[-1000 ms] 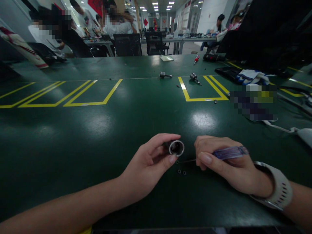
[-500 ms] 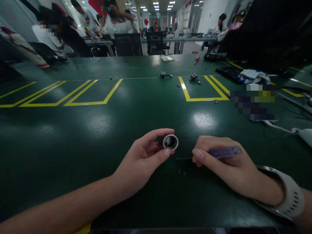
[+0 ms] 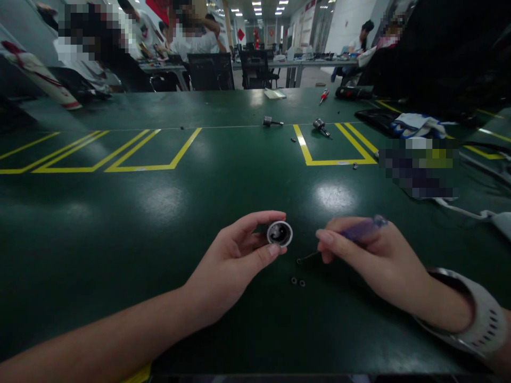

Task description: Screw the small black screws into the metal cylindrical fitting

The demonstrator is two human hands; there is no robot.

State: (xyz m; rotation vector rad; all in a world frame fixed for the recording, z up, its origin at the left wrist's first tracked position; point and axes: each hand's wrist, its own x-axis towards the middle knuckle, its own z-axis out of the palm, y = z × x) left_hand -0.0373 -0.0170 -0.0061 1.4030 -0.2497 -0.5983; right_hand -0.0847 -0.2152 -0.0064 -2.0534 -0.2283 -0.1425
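Between the thumb and fingers of my left hand point(image 3: 235, 260) is a round metal cup-like part point(image 3: 280, 234), its open end facing me and dark pieces showing inside. My right hand point(image 3: 367, 255) is closed around the purple see-through handle of a screwdriver point(image 3: 361, 229). Its thin shaft points left and down, with a small dark ring point(image 3: 299, 261) at the tip. Below that tip, two small rings point(image 3: 297, 282) lie side by side on the green table point(image 3: 223, 340).
Farther off lie two metal parts with shafts point(image 3: 272, 122) point(image 3: 321, 128) and a red screwdriver point(image 3: 323, 96). Yellow tape point(image 3: 339, 163) marks the table. At the right are a blue-and-white cloth point(image 3: 419, 126) and a white cable point(image 3: 459, 209). Several people sit or stand beyond.
My right hand has tilted the screwdriver, its handle rising and its tip shifting slightly right, with the small ring still at the tip. My left hand and the metal part have hardly moved.
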